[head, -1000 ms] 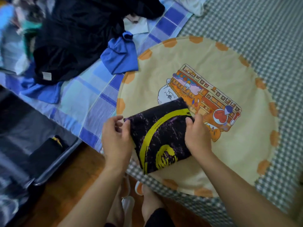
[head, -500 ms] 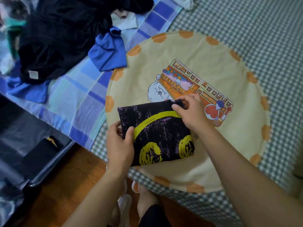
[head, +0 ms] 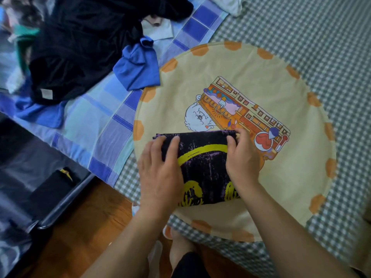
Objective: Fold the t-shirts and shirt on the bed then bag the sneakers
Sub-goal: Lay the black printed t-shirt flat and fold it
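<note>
A folded black t-shirt (head: pixel 202 167) with a yellow and purple print lies on a round cream cushion (head: pixel 241 63) near the bed's front edge. My left hand (head: pixel 160 173) lies flat on its left part, fingers straight and reaching toward the far left corner. My right hand (head: pixel 241 157) grips the shirt's far right edge, thumb on top and fingers curled round the fold. At the back left, a loose black garment (head: pixel 80 47) lies in a heap with a crumpled blue one (head: pixel 138 67) beside it.
The bed has a green checked sheet (head: pixel 301 27) and a blue plaid blanket (head: pixel 96 125). A white cloth (head: pixel 230 5) lies at the top. An open dark suitcase (head: pixel 30 187) sits on the wooden floor (head: pixel 90 227) at left. My feet (head: pixel 180 243) stand below the bed edge.
The folded shirt has turned square to me. My left hand slid from its near left edge onto its top. My right hand stays at the far right corner.
</note>
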{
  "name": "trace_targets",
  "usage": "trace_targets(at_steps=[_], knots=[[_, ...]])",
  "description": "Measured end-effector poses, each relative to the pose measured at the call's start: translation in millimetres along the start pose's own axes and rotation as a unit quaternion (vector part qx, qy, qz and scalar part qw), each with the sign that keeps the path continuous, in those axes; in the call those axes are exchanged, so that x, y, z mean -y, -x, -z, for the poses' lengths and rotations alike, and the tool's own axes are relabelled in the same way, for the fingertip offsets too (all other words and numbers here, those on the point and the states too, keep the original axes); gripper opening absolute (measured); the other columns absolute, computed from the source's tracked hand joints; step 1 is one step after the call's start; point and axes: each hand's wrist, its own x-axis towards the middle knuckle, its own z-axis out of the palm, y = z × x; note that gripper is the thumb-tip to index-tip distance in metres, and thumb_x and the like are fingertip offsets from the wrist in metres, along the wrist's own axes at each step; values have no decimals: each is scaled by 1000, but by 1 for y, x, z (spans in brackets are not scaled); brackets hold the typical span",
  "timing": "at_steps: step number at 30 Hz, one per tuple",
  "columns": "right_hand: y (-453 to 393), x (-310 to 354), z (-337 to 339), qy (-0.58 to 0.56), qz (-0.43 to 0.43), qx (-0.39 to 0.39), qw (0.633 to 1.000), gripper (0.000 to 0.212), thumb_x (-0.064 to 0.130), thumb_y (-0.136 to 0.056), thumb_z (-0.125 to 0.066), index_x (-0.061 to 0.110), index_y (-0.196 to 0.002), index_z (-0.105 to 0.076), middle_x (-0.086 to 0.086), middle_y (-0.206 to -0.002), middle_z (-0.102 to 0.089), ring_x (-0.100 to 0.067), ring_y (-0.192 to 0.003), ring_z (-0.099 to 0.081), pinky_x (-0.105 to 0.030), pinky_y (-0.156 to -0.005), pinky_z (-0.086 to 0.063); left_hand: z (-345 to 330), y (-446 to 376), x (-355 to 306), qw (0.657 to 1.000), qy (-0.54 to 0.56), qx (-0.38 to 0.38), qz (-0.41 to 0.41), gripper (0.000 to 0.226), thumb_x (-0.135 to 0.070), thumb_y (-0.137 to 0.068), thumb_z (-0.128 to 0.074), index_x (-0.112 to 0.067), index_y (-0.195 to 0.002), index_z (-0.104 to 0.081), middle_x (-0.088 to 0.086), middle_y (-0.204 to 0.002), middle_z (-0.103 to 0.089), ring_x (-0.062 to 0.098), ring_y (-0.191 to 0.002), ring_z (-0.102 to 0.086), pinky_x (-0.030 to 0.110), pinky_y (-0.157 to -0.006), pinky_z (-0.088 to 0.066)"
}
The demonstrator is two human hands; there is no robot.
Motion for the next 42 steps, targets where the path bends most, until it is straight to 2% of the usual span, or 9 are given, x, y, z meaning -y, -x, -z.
trace_targets(at_steps=[2,6,11,15,20,29,33,37,42], knots=[[9,2,1,-15,53,-40,998,33,28,-105,-49,14,-134,-52,-3,-120,-67,-23,-107,-64,-12,-67,-37,-13,5,-4,996,-47,53,-49,56,-35,-104,-49,-19,-156,-37,16,-162,-30,36,-153,-19,52,-122,-21],[24,5,-3,107,142,-101,979,48,30,-105,-47,8,-147,-44,-15,-142,-49,-34,-129,-47,-46,-105,-42,-45,8,7,985,-73,144,67,72,-62,-103,-16,-24,-163,-4,8,-171,5,32,-156,9,53,-125,-11],[36,-23,-23,218,101,99,966,73,65,-102,-12,24,-162,-10,-14,-168,-10,-36,-154,-6,-54,-123,-16,-44,11,4,984,-56,147,84,72,-62,-103,-18,-26,-163,-2,7,-171,6,32,-156,3,50,-125,-12],[24,-34,-26,187,33,110,975,78,63,-100,-10,17,-162,-14,-16,-166,-18,-37,-153,-10,-54,-124,-15,-25,11,-5,957,54,182,219,59,-57,-106,-17,-45,-158,9,9,-164,-2,36,-147,-14,57,-112,-30],[43,-21,-4,95,-32,151,983,68,50,-103,-42,24,-160,-17,-10,-159,-25,-34,-140,-31,-48,-113,-32,-4,-3,13,920,220,233,225,61,-54,-104,-35,-55,-156,-3,4,-132,-26,27,-115,-49,44,-105,-43],[107,95,11,-221,-92,251,938,72,24,-97,-62,67,-143,-27,16,-160,-33,-6,-143,-38,-44,-116,-36,82,45,137,791,515,190,270,53,-22,-101,-62,-47,-145,-45,-22,-148,-48,-12,-130,-47,18,-112,-38],[159,188,-82,-207,14,389,897,72,-11,-95,-54,45,-139,-42,9,-130,-59,13,-112,-59,-6,-89,-45,127,102,266,701,560,122,424,61,-1,-102,-47,-49,-139,-48,-20,-133,-62,-10,-108,-64,13,-88,-50],[206,246,-236,-45,126,490,861,46,-4,-88,-64,41,-97,-67,13,-106,-64,6,-105,-56,-12,-89,-41,120,146,416,654,537,108,523,68,-3,-99,-55,-58,-139,-46,-9,-133,-63,8,-103,-71,31,-85,-60],[243,295,-458,31,180,516,837,52,-10,-82,-66,41,-80,-60,11,-99,-55,3,-92,-54,-19,-89,-37,56,150,595,706,450,96,538,77,8,-98,-51,-40,-155,-31,-5,-145,-50,4,-112,-59,5,-80,-48]])
